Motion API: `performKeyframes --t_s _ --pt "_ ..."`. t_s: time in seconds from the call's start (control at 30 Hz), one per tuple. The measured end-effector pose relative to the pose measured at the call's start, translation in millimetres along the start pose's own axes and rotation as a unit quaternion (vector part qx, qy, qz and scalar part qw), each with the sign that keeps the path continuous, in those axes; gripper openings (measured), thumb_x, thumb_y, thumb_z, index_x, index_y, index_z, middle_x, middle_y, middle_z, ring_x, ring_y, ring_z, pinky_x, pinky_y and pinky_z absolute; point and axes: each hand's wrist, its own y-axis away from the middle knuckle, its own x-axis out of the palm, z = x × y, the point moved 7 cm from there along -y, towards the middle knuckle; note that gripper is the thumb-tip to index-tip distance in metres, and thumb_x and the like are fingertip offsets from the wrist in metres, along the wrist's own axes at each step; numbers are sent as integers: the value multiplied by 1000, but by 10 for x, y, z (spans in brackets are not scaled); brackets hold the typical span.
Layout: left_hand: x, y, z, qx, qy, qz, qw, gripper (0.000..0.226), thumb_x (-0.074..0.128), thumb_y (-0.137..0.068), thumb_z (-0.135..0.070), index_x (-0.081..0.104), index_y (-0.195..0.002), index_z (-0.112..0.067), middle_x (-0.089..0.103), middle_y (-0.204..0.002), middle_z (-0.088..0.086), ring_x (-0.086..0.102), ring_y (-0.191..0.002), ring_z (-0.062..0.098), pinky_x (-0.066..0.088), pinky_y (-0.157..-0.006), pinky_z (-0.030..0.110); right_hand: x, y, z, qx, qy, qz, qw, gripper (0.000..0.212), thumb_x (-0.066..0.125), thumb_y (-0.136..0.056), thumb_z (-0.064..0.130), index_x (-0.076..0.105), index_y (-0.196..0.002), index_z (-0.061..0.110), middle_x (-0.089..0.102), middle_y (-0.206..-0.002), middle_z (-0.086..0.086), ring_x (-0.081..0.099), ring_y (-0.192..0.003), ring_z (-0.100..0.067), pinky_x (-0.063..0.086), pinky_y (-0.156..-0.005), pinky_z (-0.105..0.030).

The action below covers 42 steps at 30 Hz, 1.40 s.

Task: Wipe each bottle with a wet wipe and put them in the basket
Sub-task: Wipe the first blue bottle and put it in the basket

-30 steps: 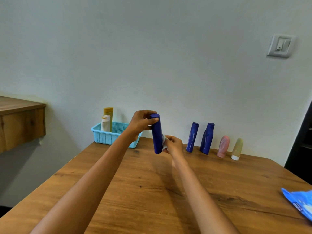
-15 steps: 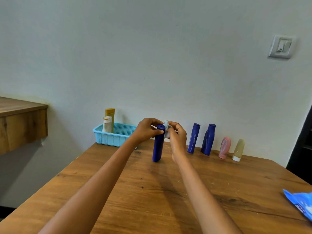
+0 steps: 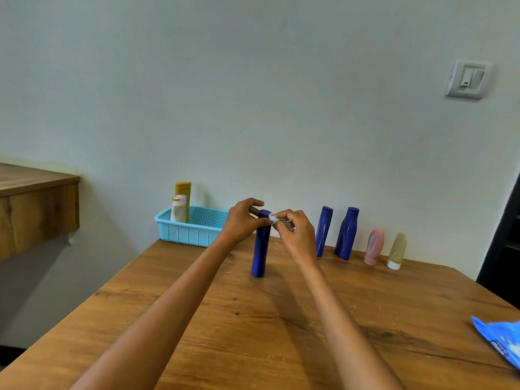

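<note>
- Partly hidden by fingers, a small white wet wipe (image 3: 272,217) is showing only as a crumpled scrap.
- Left hand (image 3: 244,222) is gripping the top of a smooth, cylindrical blue bottle (image 3: 260,249) standing upright on the grained wooden table (image 3: 253,319).
- Right hand (image 3: 297,235) is pinching the wipe against the cap.
- Perforated plastic basket (image 3: 194,229) is sitting behind, left; blue packet (image 3: 501,342) is being cropped.
</note>
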Motion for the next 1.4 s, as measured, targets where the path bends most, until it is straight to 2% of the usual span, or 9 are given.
performKeyframes --t_s 0.13,0.37,0.5,0.67,0.8,0.87,1.0,1.17,1.4 --pt "12 -3 36 -19 5 -1 1000 50 79 -73 -25 58 -117 -15 63 -89 -2 62 -94 18 52 -88 36 35 0 9 32 -30 -30 999 16 56 -92 19 63 -106 15 56 -102 2 56 -88 -9 43 -62 -9" --pt "12 22 15 -25 44 80 996 46 63 -86 -7 48 -129 -15 62 -115 10 58 -107 20 49 -94 37 268 157 -336 250 -169 52 952 14 47 -97 20 59 -102 16 63 -94 -4 60 -80 -13 55 -75 -31" --pt "46 66 -47 -10 54 126 991 43 58 -89 -6 45 -130 -14 59 -117 9 57 -105 18 49 -87 28 211 121 -368 265 -183 48 945 17 46 -96 14 61 -90 22 63 -87 0 59 -78 -13 50 -60 -21" --pt "81 76 -121 32 35 139 989 30 54 -90 -1 55 -116 -16 59 -114 1 57 -101 16 50 -78 19 188 52 -284 227 -158 19 961 20 46 -95 13 63 -105 13 65 -98 -5 59 -88 -18 51 -70 -24" --pt "84 71 -129 60 3 124 991 30 49 -91 1 61 -107 -21 62 -113 0 59 -95 19 52 -81 27 189 111 -331 203 -121 16 972 14 50 -96 20 64 -94 19 64 -88 1 61 -80 -14 51 -65 -21" --pt "82 49 -121 58 -14 109 992 30 50 -90 1 63 -105 -23 63 -112 0 61 -93 20 54 -80 28 218 154 -432 225 -110 33 968 17 50 -95 19 63 -84 19 64 -82 -1 59 -74 -15 54 -69 -30" --pt "83 31 -117 58 -51 109 991 26 65 -85 -10 63 -108 -23 64 -109 -2 59 -80 4 47 -60 9 356 343 -672 309 -104 100 940 22 51 -94 13 62 -77 18 66 -85 -9 64 -81 -22 54 -81 -36" --pt "-3 39 -76 39 -71 18 997 28 72 -78 -14 64 -104 -21 65 -104 1 58 -84 11 50 -71 21 401 254 -511 285 -131 89 945 13 54 -94 22 64 -91 14 67 -94 -9 64 -79 -18 54 -72 -29" --pt "-152 13 -132 14 -4 -48 999 32 73 -76 -12 66 -106 -21 67 -101 2 61 -97 18 54 -84 40 174 62 -29 106 -66 -6 992 28 49 -96 16 62 -120 20 57 -109 6 58 -94 -11 49 -69 -16"
